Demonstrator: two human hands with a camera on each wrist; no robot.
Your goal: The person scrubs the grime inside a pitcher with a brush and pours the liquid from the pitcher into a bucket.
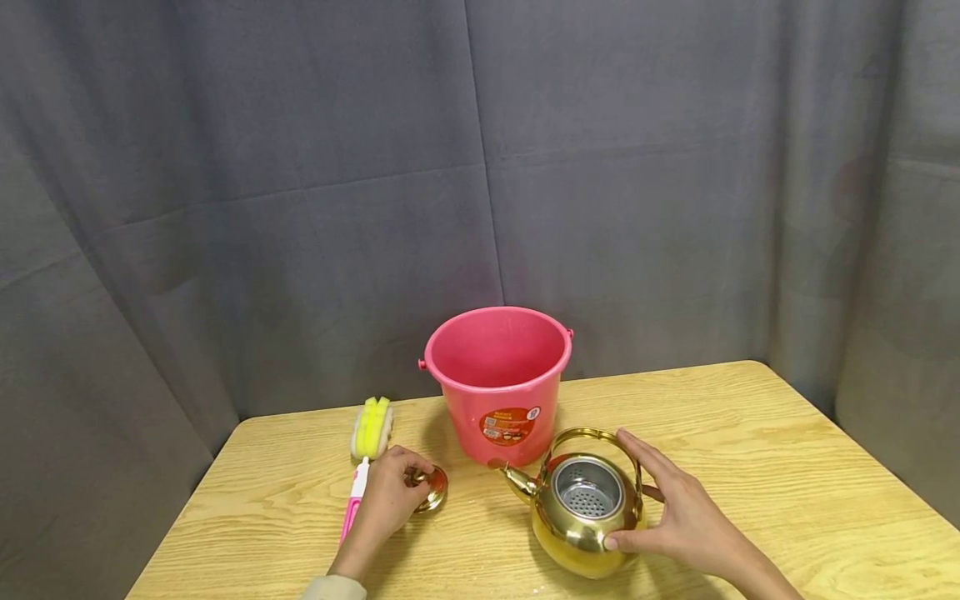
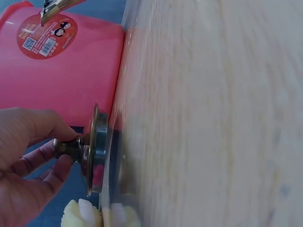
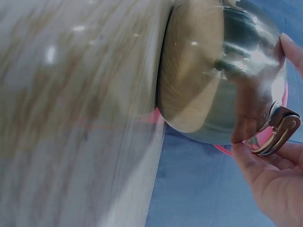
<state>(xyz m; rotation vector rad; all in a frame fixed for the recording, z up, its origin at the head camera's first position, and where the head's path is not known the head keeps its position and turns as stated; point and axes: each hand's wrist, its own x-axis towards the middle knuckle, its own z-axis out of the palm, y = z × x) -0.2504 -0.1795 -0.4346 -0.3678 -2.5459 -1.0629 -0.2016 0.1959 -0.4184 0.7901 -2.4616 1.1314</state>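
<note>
My left hand (image 1: 393,487) pinches the knob of a round gold lid (image 1: 437,492) between thumb and fingers; in the left wrist view the lid (image 2: 93,151) sits right at the tabletop. To the right is a gold teapot (image 1: 581,542), upright and lidless, its spout toward the left. A perforated metal strainer (image 1: 588,490) fills its mouth, and the arched handle (image 1: 592,433) stands up over it. My right hand (image 1: 678,508) holds the teapot's right side, thumb on the body and fingers beside the handle. The right wrist view shows fingertips on the teapot's shiny body (image 3: 203,71).
A pink bucket (image 1: 498,417) with a red label stands behind the lid and teapot, close to the spout tip. Left of my left hand lies a yellow-and-white sponge brush (image 1: 371,429) with a pink handle. A grey curtain (image 1: 337,208) hangs behind the wooden table (image 1: 247,500).
</note>
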